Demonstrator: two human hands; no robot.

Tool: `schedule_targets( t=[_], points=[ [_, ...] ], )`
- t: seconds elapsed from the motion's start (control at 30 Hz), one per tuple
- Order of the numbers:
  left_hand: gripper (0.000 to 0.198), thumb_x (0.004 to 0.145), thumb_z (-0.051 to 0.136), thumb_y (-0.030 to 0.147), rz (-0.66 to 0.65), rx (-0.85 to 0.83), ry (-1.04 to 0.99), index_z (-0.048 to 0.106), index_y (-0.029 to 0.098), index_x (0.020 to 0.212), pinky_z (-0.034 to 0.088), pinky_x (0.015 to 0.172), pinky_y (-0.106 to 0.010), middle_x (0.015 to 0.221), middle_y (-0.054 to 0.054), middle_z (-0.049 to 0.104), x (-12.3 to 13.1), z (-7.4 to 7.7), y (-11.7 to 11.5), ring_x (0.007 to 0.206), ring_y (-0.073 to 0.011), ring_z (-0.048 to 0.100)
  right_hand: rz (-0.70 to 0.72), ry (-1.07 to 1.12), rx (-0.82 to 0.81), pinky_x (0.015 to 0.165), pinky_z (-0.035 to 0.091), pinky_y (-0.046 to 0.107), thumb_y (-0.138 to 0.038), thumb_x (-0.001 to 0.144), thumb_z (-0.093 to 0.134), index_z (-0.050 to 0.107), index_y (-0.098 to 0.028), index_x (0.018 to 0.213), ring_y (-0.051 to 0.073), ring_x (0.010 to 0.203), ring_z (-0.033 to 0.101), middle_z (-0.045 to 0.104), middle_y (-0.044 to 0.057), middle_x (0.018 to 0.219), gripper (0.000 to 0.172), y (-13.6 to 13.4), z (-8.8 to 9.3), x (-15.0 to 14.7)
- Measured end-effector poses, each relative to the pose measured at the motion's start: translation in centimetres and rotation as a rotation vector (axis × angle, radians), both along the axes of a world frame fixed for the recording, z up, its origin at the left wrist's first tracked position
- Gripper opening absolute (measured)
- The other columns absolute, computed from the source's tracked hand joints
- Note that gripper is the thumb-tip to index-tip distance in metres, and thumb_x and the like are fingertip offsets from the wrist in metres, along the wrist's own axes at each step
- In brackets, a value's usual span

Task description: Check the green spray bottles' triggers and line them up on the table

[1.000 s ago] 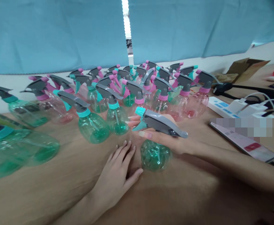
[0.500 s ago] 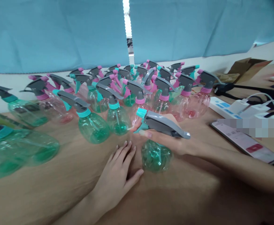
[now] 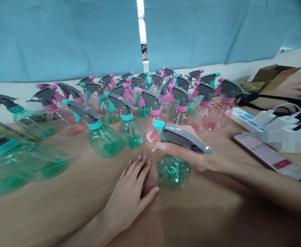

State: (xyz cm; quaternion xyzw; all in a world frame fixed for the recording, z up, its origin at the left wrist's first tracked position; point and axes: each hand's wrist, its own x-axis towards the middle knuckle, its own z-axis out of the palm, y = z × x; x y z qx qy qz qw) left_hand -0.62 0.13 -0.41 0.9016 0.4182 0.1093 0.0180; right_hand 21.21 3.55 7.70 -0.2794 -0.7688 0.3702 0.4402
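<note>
My right hand [image 3: 191, 152] is wrapped round the neck of a green spray bottle [image 3: 174, 173], with its fingers at the trigger below the turquoise nozzle. The grey sprayer head [image 3: 182, 135] points to the left and away from me, and the bottle stands on the table. Some of the trigger is hidden by the fingers. Flat on the wooden table [image 3: 96, 209], just left of that bottle, lies my left hand [image 3: 128, 192], fingers stretched out and holding nothing. Closest beyond it are two other green spray bottles [image 3: 132, 132] with turquoise collars.
Several pink spray bottles [image 3: 222, 113] and green ones crowd the back. More green bottles [image 3: 47, 161] stand at left. On the right lie a phone [image 3: 266, 152], a power strip [image 3: 248, 118] with white chargers, dark straps and an open cardboard box [image 3: 276, 77].
The right hand's fingers have drawn in towards the bottle's neck, and less of the trigger shows. The whole view has shifted slightly. My left hand stays flat on the table.
</note>
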Motion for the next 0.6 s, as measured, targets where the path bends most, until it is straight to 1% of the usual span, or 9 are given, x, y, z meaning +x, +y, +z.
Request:
schedule_targets(
  t=[0.13, 0.27, 0.4, 0.5, 0.6],
  points=[
    [0.060, 0.096, 0.045, 0.051, 0.003, 0.014, 0.032, 0.039, 0.013, 0.141, 0.031, 0.109, -0.050, 0.148, -0.016, 0.039, 0.03, -0.04, 0.03, 0.137, -0.0308, 0.034, -0.011, -0.006, -0.009, 0.054, 0.042, 0.023, -0.040, 0.089, 0.057, 0.061, -0.020, 0.085, 0.011, 0.064, 0.054, 0.058, -0.002, 0.072, 0.021, -0.02, -0.03, 0.04],
    [0.060, 0.096, 0.044, 0.051, 0.007, 0.026, 0.043, 0.040, 0.012, 0.140, 0.032, 0.108, -0.050, 0.148, -0.016, 0.040, 0.02, -0.06, 0.00, 0.136, -0.0309, 0.035, 0.017, 0.014, -0.023, 0.058, 0.044, 0.024, -0.041, 0.088, 0.058, 0.062, -0.020, 0.089, 0.011, 0.065, 0.055, 0.060, -0.001, 0.076, 0.021, 0.20, -0.13, 0.09],
    [0.060, 0.095, 0.045, 0.051, 0.006, 0.010, 0.034, 0.040, 0.011, 0.140, 0.033, 0.107, -0.051, 0.147, -0.017, 0.040, 0.01, 0.00, 0.00, 0.135, -0.0324, 0.036, 0.058, 0.033, -0.069, 0.057, 0.044, 0.024, -0.040, 0.086, 0.061, 0.063, -0.022, 0.096, 0.010, 0.060, 0.053, 0.060, -0.003, 0.074, 0.021, 0.37, -0.38, 0.12],
    [0.061, 0.095, 0.044, 0.051, 0.007, 0.001, 0.033, 0.039, 0.011, 0.141, 0.032, 0.108, -0.051, 0.148, -0.016, 0.039, 0.09, 0.03, 0.02, 0.136, -0.0320, 0.035, 0.053, 0.044, -0.092, 0.059, 0.047, 0.024, -0.038, 0.086, 0.061, 0.063, -0.022, 0.102, 0.011, 0.063, 0.056, 0.064, -0.001, 0.082, 0.023, 0.28, -0.54, 0.11],
    [0.062, 0.096, 0.044, 0.050, 0.004, -0.005, 0.041, 0.039, 0.009, 0.141, 0.032, 0.107, -0.052, 0.148, -0.018, 0.039, 0.18, 0.01, 0.05, 0.136, -0.0324, 0.034, 0.065, 0.086, -0.101, 0.067, 0.052, 0.026, -0.035, 0.085, 0.063, 0.062, -0.021, 0.104, 0.013, 0.075, 0.062, 0.067, 0.002, 0.097, 0.024, 0.15, -0.59, 0.03]
  ],
)
